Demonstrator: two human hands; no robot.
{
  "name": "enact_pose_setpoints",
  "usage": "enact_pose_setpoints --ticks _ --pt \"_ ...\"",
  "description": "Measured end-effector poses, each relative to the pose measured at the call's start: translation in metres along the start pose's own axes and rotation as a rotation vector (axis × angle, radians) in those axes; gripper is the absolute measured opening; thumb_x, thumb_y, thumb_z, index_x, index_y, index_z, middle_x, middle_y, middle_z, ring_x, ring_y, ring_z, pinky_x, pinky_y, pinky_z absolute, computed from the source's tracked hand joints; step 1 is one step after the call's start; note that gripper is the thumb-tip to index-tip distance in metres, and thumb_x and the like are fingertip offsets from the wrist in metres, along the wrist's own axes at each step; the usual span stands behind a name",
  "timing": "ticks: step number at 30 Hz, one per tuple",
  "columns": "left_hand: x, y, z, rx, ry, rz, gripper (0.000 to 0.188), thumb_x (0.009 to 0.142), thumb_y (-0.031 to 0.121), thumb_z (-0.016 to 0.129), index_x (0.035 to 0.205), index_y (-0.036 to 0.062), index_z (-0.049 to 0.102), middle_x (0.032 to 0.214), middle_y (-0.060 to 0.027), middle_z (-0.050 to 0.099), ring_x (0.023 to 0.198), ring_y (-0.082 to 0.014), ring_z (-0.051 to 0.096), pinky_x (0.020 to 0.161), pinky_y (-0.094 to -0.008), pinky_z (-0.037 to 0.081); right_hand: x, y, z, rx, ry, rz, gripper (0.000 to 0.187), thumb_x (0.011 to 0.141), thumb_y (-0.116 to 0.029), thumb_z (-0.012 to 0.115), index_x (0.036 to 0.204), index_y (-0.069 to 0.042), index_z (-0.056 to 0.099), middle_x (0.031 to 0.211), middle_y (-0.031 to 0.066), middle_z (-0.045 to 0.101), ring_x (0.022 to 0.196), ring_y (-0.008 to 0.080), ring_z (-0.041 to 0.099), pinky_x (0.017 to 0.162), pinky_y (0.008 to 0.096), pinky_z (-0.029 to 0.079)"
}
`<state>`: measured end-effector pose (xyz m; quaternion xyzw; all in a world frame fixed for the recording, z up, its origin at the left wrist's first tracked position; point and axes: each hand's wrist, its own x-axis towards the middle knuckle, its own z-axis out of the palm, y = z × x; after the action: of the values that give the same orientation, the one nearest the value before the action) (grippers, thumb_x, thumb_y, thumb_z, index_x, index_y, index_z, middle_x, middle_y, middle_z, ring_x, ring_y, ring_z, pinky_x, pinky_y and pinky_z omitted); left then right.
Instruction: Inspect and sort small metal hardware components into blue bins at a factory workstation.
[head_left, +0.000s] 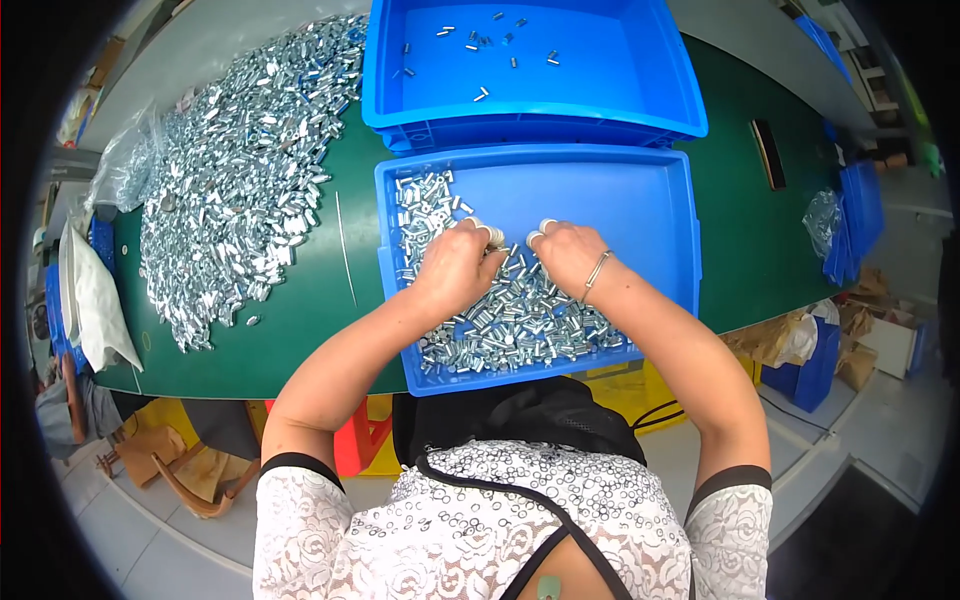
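My left hand (457, 268) is over the left half of a shallow blue tray (640, 215), with its fingers curled together and pale covers on some fingertips. Close by on the right, my right hand (574, 258) has its fingers bent and pressed together in the same way, a bracelet on its wrist. What either hand grips is hidden by the fingers. Small silvery metal pins (505, 320) lie heaped in the tray along its left and near sides, under and around both hands. The tray's far right part shows bare blue bottom.
Behind the tray stands a deeper blue bin (600, 60) with a few scattered pins. To the left, a large pile of metal pieces (240, 190) spreads over the green table (365, 230), beside a clear plastic bag (130, 160). A dark flat object (769, 155) lies far right.
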<state>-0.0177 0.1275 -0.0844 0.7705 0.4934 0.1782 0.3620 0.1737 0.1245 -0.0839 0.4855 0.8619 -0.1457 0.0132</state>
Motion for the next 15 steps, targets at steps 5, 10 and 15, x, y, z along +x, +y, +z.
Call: enact_pose_setpoints --ticks 5,10,15 --pt "-0.008 -0.004 0.000 0.031 0.017 0.014 0.015 0.075 0.014 0.065 0.082 0.0004 0.065 0.074 -0.0177 0.057 0.067 -0.0325 0.059 0.060 -0.0419 0.047 0.011 0.004 -0.008 0.060 -0.252 0.074 0.012 0.069 -0.006 0.062 0.080 -0.002 0.061 0.079 0.0168 0.061 0.078 0.0320 0.062 0.069 0.0401 0.050" --pt "0.016 0.005 0.022 0.166 0.018 0.042 0.015 0.074 0.014 0.064 0.079 0.0004 0.064 0.075 -0.0176 0.058 0.069 -0.0331 0.060 0.063 -0.0426 0.048 0.015 0.031 -0.017 0.142 -0.449 0.047 0.015 0.072 -0.004 0.056 0.086 -0.003 0.062 0.091 0.0179 0.063 0.084 0.0331 0.062 0.075 0.0398 0.051" --pt "0.036 0.025 0.029 0.336 -0.079 -0.078 0.015 0.072 0.016 0.064 0.074 0.0004 0.063 0.077 -0.0182 0.060 0.073 -0.0347 0.060 0.068 -0.0434 0.049 0.016 0.039 -0.021 0.039 -0.401 -0.121 0.014 0.072 -0.004 0.056 0.084 -0.004 0.063 0.091 0.0181 0.063 0.085 0.0328 0.063 0.075 0.0403 0.051"
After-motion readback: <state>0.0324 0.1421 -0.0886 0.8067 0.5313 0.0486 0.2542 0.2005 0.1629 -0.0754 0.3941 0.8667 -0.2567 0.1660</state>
